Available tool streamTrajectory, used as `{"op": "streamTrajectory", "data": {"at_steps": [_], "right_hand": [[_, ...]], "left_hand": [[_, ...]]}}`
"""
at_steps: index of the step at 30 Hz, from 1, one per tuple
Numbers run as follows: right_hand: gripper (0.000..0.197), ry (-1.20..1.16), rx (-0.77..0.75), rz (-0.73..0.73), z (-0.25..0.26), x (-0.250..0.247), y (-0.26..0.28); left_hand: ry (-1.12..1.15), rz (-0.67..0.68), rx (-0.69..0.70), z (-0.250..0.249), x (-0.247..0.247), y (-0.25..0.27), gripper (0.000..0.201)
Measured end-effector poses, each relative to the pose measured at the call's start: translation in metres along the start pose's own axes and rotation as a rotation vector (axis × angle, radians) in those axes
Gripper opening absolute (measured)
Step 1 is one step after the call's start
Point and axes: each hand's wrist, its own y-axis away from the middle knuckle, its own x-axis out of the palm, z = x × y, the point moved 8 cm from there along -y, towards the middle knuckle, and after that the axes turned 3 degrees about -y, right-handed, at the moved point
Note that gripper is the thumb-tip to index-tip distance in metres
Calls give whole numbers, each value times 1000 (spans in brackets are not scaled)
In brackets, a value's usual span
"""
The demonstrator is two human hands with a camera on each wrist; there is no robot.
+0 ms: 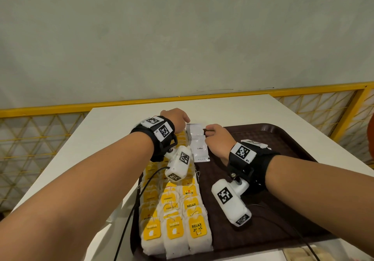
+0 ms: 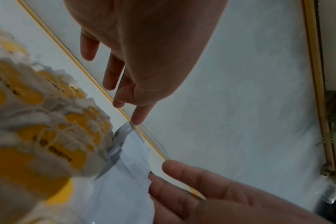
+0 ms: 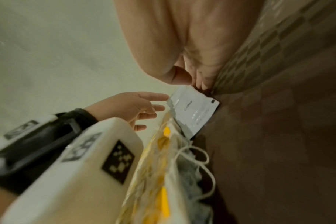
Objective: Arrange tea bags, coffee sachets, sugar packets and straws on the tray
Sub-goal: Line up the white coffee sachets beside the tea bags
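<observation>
The white coffee sachet (image 1: pixel 197 141), printed "Coffee", lay at the far end of the dark brown tray (image 1: pixel 283 139), just right of the rows of tea bags (image 1: pixel 176 210) that filled the tray's left side, its left edge touching or slightly over the farthest bags. The right hand (image 1: pixel 217 139) rested on the tray beside it, fingers curled, with thumb and fingertips (image 3: pixel 203 84) pinching the sachet's far right edge. The left hand (image 1: pixel 176 119) hovered at the sachet's far left corner with fingers loosely spread and nearly straight; in the left wrist view one fingertip (image 2: pixel 139 119) met that corner, and the hand held nothing. By its look the sachet would handle as a light, flat foil-like packet: glossy, probably slick under dry fingers, bendable but with stiffer crimped seams at its ends. Those sealed edges seemed the best place to pinch, since the filled middle would likely shift and buckle. Being so light, it would slide easily over the textured tray and could be nudged square with a fingertip, though it could also skid onto the tea bags. The tea bags looked soft, with loose strings and yellow tags (image 1: pixel 173 228) apt to snag. No sugar packets or straws could be made out for certain on the tray.
</observation>
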Motion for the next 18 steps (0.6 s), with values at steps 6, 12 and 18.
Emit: {"op": "streamTrajectory", "data": {"at_steps": [6,12,18], "right_hand": [[43,-44,-27,84,-3,14,16],[63,48,-34,83,-1,16,12],[47,144,-6,35,26,-7,35]], "left_hand": [[3,-3,-18,5,1,0,49],[-20,-8,-19,4,4,-2,50],[116,-50,32,4,-16,12,44]]}}
